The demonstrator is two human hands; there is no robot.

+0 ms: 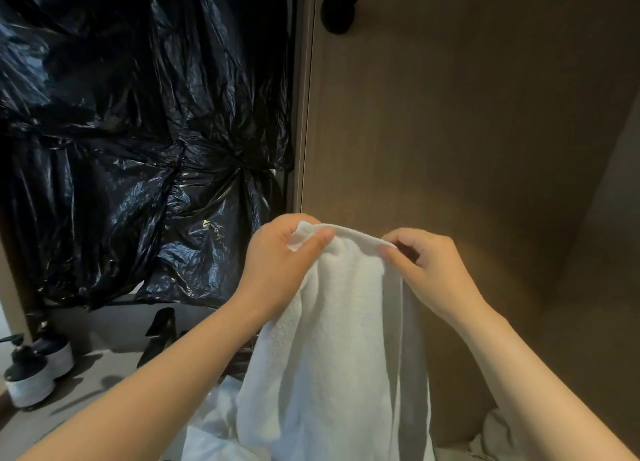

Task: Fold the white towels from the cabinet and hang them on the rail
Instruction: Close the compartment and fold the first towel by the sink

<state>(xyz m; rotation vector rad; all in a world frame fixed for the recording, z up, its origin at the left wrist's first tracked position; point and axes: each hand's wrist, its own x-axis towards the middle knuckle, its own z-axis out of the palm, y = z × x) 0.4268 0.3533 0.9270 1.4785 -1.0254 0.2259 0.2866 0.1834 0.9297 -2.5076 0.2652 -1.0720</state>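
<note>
A white towel (339, 339) hangs in front of me, held up by its top edge. My left hand (280, 263) grips the towel's left top corner, thumb over the cloth. My right hand (426, 266) pinches the top edge a short way to the right, thumb and fingers closed on the hem. The towel drops straight down between my forearms. More white cloth (214, 429) lies bunched below it, and another white piece (498, 433) shows at the lower right. A black rail bracket (341, 8) is fixed high on the brown wooden panel (467, 131).
Black plastic sheeting (138, 131) covers the opening on the left. On the grey counter (100, 325) below it stand two pump bottles (38, 374) and a dark angular object (161, 332). The wooden panel fills the right half of the view.
</note>
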